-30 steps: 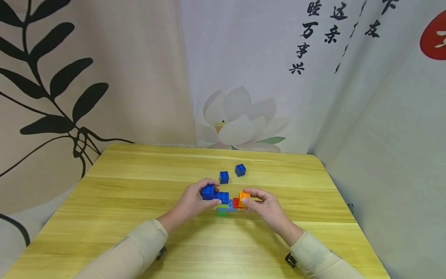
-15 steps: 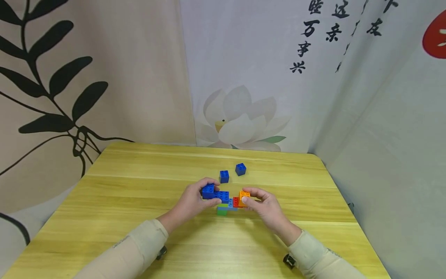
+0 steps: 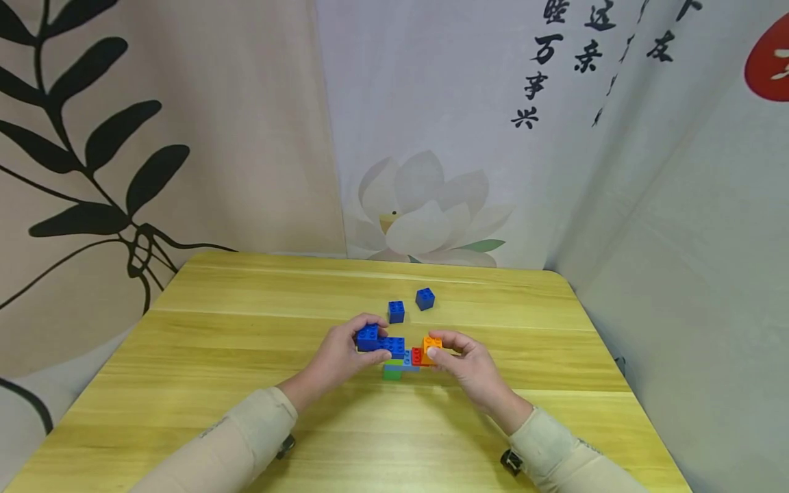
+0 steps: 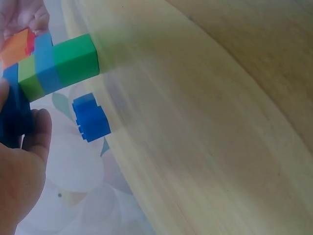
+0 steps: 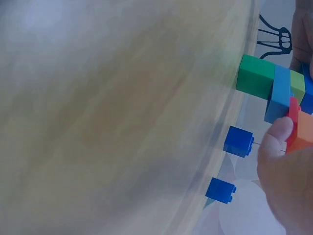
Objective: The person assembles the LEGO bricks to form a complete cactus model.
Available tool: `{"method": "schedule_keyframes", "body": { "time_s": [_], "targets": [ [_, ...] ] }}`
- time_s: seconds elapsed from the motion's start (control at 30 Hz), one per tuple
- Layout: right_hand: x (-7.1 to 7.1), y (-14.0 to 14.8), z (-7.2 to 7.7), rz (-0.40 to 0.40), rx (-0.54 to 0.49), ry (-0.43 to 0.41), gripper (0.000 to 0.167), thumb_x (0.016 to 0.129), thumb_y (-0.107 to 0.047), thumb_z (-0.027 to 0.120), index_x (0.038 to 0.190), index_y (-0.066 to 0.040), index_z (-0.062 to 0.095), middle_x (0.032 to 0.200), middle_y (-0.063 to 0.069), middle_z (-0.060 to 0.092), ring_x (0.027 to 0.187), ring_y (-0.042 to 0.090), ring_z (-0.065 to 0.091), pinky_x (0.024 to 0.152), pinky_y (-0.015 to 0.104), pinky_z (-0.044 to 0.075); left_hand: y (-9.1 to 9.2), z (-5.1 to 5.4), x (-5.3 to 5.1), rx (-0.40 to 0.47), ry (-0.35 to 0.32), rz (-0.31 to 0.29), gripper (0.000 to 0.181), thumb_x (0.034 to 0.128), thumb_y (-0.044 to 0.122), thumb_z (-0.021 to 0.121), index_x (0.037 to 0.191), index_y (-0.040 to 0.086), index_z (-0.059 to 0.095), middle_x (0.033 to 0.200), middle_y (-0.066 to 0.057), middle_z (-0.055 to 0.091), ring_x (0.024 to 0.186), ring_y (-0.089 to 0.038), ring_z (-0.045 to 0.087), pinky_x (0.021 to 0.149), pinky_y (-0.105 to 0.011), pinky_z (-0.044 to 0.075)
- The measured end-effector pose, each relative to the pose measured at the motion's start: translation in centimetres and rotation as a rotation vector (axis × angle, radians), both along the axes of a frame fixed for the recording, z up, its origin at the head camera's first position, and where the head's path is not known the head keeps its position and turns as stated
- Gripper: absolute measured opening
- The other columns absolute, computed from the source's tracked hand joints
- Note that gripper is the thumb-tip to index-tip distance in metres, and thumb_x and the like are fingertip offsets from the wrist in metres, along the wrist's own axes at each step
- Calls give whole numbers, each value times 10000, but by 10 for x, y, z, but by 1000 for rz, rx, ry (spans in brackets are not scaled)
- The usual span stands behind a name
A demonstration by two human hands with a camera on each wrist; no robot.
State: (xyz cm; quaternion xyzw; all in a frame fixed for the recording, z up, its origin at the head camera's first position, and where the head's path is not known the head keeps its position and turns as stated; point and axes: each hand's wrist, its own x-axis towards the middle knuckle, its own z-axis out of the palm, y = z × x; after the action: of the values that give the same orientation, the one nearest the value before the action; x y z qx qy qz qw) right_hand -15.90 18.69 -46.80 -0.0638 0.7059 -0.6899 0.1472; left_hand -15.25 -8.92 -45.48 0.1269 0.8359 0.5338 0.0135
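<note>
A joined build of toy building blocks stands at the middle of the table, between my two hands. My left hand (image 3: 337,357) grips its dark blue blocks (image 3: 368,337), with thumb in front and fingers behind. On the other side, my right hand (image 3: 479,373) pinches the orange block (image 3: 433,344), which sits on a red block (image 3: 416,356). A green block (image 4: 77,58) forms the base. Above it lie a light blue block (image 5: 278,93) and a lime green block (image 4: 30,78). The fingers of both hands hide parts of the build.
Two loose blue blocks lie behind the build, one nearer (image 3: 396,313) and one farther right (image 3: 424,299). The wooden table (image 3: 259,287) meets a printed curtain (image 3: 431,82) at the back. Another curtain (image 3: 690,274) hangs along the right edge.
</note>
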Motion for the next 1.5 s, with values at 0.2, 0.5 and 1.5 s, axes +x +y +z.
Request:
{"method": "schedule_keyframes", "body": {
  "time_s": [0.2, 0.5, 1.5],
  "targets": [
    [1, 2, 0, 17, 34, 22, 505, 1007, -194, 768, 1462, -33, 619, 1313, 155, 656, 993, 230, 722, 903, 369, 648, 0, 1, 0, -8, -10, -3, 431, 894, 168, 880, 1264, 236, 670, 1251, -42, 764, 1188, -259, 728, 1034, -470, 612],
    [1, 4, 2, 6, 87, 30, 561, 1004, -212, 775, 1526, -126, 588, 1444, 202, 600, 1078, 324, 738, 963, 437, 640, 1, 3, 0, -3, -19, 0, 447, 885, 165, 889, 1267, 235, 668, 1280, -92, 758, 1191, -267, 725, 1045, -486, 606],
    [-63, 40, 26, -4, 438, 193, 664, 1013, -476, 729, 1586, -224, 506, 1493, 149, 619, 1270, 307, 651, 1048, 445, 590, -5, 5, 0, -29, -26, 37, 652, 836, 220, 936, 1403, 236, 615, 1326, 32, 732, 1169, -190, 691, 1027, -393, 596]
  ]
}}
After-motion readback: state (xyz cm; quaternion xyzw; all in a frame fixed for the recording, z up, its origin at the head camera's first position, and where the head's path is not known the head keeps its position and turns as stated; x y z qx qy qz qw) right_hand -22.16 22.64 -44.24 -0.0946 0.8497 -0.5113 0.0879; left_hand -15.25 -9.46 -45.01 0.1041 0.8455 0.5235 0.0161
